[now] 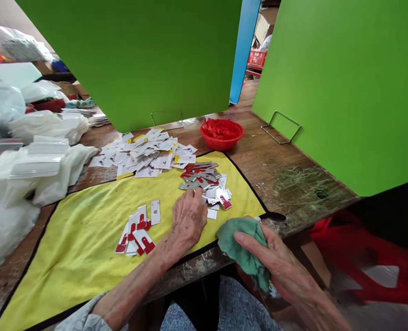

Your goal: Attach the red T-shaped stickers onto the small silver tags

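My left hand (188, 218) rests on the yellow cloth (87, 239), its fingertips reaching into a pile of small metal pieces with red parts (204, 179); the fingers curl down and what they touch is hidden. My right hand (273, 257) grips a crumpled green rag (243, 243) at the table's near edge. A smaller group of red and white pieces (138, 230) lies on the cloth left of my left hand.
A heap of white cards (145, 151) lies behind the cloth. A red bowl (222, 134) with red bits stands at the back. Green boards (138, 55) (345, 92) stand on wire holders. White plastic bags (21, 156) crowd the left. A red stool (362, 257) is at right.
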Demonstrator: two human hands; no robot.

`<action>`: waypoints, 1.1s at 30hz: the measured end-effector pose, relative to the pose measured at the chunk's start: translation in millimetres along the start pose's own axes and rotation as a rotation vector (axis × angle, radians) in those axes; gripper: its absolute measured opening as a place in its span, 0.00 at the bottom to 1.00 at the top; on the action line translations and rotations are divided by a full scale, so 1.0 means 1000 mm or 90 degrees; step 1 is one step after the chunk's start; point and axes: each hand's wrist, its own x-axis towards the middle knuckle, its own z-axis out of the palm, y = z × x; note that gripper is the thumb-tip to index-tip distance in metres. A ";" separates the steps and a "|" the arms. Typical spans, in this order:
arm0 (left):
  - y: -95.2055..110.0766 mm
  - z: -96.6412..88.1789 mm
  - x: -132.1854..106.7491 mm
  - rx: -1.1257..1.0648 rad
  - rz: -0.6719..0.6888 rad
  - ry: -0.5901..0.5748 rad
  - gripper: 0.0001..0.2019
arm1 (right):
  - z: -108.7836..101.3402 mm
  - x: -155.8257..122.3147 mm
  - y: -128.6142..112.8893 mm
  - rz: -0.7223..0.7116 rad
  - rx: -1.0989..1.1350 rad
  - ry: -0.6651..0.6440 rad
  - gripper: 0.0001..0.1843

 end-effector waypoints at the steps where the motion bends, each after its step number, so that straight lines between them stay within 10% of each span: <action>1: 0.000 -0.001 0.001 -0.019 -0.007 0.005 0.10 | 0.000 0.000 0.000 -0.003 -0.010 -0.003 0.22; 9: -0.023 -0.036 0.005 -0.299 -0.108 -0.035 0.06 | 0.009 0.008 -0.014 -0.123 -0.096 0.051 0.19; 15: -0.021 -0.059 -0.021 -0.506 -0.155 -0.095 0.16 | 0.071 0.033 -0.012 -0.556 -0.477 0.029 0.18; 18: -0.030 -0.069 -0.031 -0.613 -0.223 -0.040 0.16 | 0.075 0.031 0.002 -0.626 -0.580 -0.039 0.23; 25: -0.037 -0.075 -0.045 -0.719 -0.276 0.036 0.14 | 0.078 0.028 0.007 -0.129 -0.118 -0.022 0.18; 30: -0.042 -0.086 -0.042 -0.652 -0.222 0.053 0.14 | 0.091 0.023 0.000 0.002 0.006 -0.153 0.20; 33: -0.058 -0.097 -0.029 -0.585 -0.218 0.084 0.11 | 0.057 0.019 -0.020 0.034 -0.048 -0.031 0.27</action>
